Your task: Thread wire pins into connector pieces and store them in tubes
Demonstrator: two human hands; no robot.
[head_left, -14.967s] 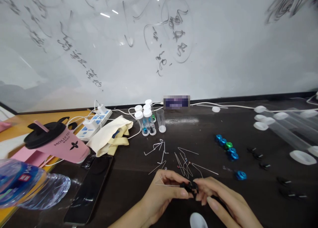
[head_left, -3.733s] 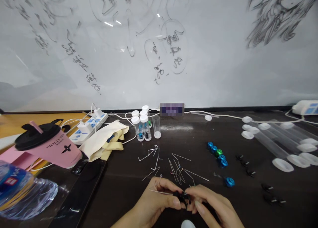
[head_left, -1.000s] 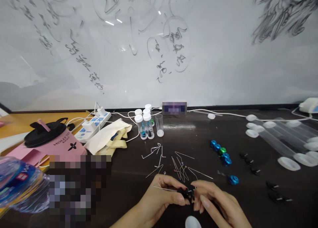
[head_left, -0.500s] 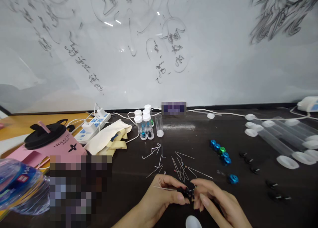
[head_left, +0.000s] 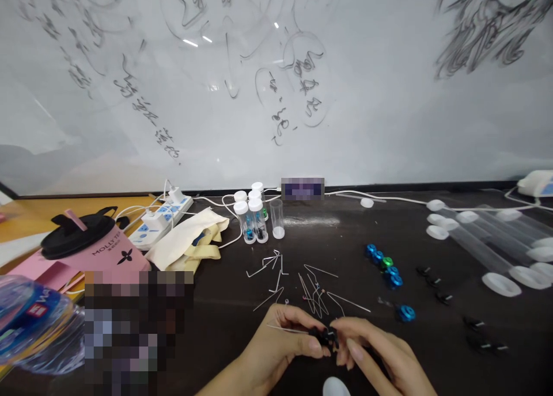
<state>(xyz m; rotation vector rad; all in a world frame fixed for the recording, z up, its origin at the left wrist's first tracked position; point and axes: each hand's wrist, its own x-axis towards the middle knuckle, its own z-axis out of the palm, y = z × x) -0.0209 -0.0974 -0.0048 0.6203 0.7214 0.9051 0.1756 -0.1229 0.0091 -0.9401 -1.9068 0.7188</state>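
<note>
Near the front of the dark table, my left hand (head_left: 283,344) is closed, thumb and fingers pinching a small black part (head_left: 318,337). A thin metal wire (head_left: 287,328) sticks out from that part to the left, across my fingers. My right hand (head_left: 374,347) has its fingertips closed on the right end of the same part, hiding some of it. Just beyond my hands lie several bent metal wires (head_left: 315,295) and several L-shaped hex keys (head_left: 276,263). Below my hands is a white rounded object (head_left: 336,387), cut off by the frame's bottom edge.
Blue metal wheels (head_left: 406,313) and a green one (head_left: 386,262) lie to the right, with small black pieces (head_left: 443,298) beyond. Clear tubes (head_left: 479,243) with white caps lie far right. Upright capped tubes (head_left: 256,220), a power strip (head_left: 173,212) and a pink cup (head_left: 116,252) stand left.
My right fingertips have shifted very slightly at the black part. Both hands otherwise stay in place, and the view has moved a little.
</note>
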